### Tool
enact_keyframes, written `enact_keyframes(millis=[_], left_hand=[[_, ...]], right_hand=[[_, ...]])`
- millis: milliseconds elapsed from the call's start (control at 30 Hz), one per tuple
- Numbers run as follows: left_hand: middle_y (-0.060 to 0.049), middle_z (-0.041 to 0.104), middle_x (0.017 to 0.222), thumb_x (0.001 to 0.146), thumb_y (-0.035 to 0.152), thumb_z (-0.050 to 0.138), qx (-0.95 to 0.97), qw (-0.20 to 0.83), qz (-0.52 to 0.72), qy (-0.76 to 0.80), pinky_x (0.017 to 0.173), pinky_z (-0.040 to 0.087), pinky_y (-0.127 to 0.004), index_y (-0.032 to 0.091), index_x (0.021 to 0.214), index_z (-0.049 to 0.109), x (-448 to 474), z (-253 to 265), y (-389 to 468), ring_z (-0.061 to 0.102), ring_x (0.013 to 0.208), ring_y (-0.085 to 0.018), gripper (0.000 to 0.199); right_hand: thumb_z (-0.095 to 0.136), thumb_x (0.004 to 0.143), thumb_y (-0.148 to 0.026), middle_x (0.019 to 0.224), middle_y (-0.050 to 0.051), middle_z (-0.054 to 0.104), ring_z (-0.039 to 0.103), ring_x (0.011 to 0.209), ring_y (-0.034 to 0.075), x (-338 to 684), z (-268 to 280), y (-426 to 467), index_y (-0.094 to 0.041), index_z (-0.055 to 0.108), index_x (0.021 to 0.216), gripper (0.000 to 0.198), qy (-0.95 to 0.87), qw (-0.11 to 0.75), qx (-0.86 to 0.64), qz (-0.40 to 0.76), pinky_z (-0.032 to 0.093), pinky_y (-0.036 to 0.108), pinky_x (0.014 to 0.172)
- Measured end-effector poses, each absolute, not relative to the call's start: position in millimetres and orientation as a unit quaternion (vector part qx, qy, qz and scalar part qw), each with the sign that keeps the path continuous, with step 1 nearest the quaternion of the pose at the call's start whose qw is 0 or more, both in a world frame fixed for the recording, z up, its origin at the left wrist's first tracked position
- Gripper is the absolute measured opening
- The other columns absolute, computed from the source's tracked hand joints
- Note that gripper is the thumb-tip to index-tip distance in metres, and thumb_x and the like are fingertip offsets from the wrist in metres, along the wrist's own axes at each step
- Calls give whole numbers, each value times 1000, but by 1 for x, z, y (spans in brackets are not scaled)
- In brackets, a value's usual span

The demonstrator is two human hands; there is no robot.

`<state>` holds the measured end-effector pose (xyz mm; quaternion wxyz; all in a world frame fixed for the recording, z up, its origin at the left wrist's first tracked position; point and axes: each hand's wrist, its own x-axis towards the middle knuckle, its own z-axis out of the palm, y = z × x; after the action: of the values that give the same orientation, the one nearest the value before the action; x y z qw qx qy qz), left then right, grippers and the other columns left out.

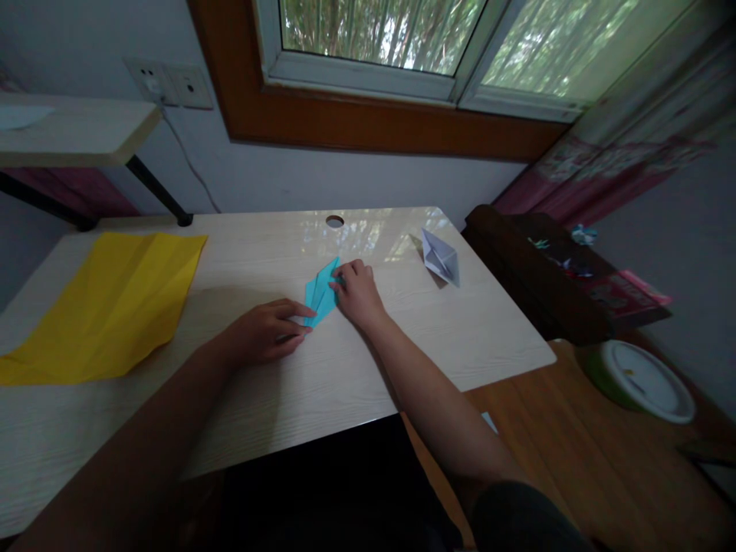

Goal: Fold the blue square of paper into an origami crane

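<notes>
Left hand [270, 331] grip: thumb and fingertips nearly together, holding near corner of blue paper [320, 297]. Right hand [357, 293]: fingers curled, pinching its right edge. Paper lies between both, on table [460, 337]. Several folds made; judged unfinished, remainder cannot be told. Beyond grip, right: folded white paper [440, 258]; left: yellow sheet [115, 299], unfolded.

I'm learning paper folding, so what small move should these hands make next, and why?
Perhaps smooth the folds of the blue paper with the right hand, the left hand steadying its near end: fold lines run along it, and both hands already touch it.
</notes>
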<state>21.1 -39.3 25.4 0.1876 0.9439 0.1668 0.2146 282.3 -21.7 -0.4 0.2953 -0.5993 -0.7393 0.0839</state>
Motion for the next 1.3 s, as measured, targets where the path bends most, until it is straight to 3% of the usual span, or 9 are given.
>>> enact_keyframes(millis=[300, 533, 633, 833, 1133, 1300], left_hand=[[-8, 74, 116, 99, 28, 58, 954, 68, 214, 197, 95, 58, -40, 21, 95, 70, 33, 20, -37, 69, 109, -23, 14], [-8, 69, 92, 103, 35, 55, 946, -24, 198, 254, 79, 55, -36, 18, 93, 64, 37, 21, -35, 65, 90, -23, 21], [-8, 67, 95, 102, 33, 56, 936, -34, 194, 293, 77, 55, -36, 18, 97, 63, 35, 19, -34, 64, 90, -24, 18], [-12, 69, 113, 98, 28, 60, 921, -15, 209, 328, 88, 56, -41, 17, 118, 66, 33, 16, -31, 64, 101, -27, 23], [-10, 76, 103, 99, 25, 57, 926, -61, 184, 324, 82, 58, -41, 17, 103, 75, 33, 21, -32, 66, 96, -27, 20], [-9, 77, 102, 100, 25, 56, 921, -76, 180, 336, 81, 59, -41, 16, 101, 75, 31, 20, -30, 68, 95, -27, 21]], right_hand=[[61, 96, -25, 108, 14, 63, 53, 102, 30, 288, -3, -17, -20, 64, 109, 14, -698, 322, -638, 52, 45, 46, 93], [59, 97, -24, 95, 7, 68, 57, 89, 23, 286, 5, -20, -20, 66, 101, 9, -769, 292, -559, 108, 43, 38, 87], [63, 95, -25, 89, 4, 68, 57, 85, 20, 284, 6, -22, -21, 67, 97, 6, -800, 281, -513, 137, 42, 35, 84], [71, 92, -28, 85, 1, 68, 58, 84, 19, 281, 5, -23, -22, 69, 98, 9, -820, 280, -474, 155, 42, 33, 84], [70, 94, -29, 87, 3, 68, 58, 85, 19, 281, 4, -25, -22, 69, 112, 19, -810, 315, -471, 153, 44, 32, 81], [64, 97, -29, 94, 5, 67, 59, 90, 20, 283, 5, -24, -21, 69, 112, 17, -794, 348, -479, 142, 45, 36, 88]])
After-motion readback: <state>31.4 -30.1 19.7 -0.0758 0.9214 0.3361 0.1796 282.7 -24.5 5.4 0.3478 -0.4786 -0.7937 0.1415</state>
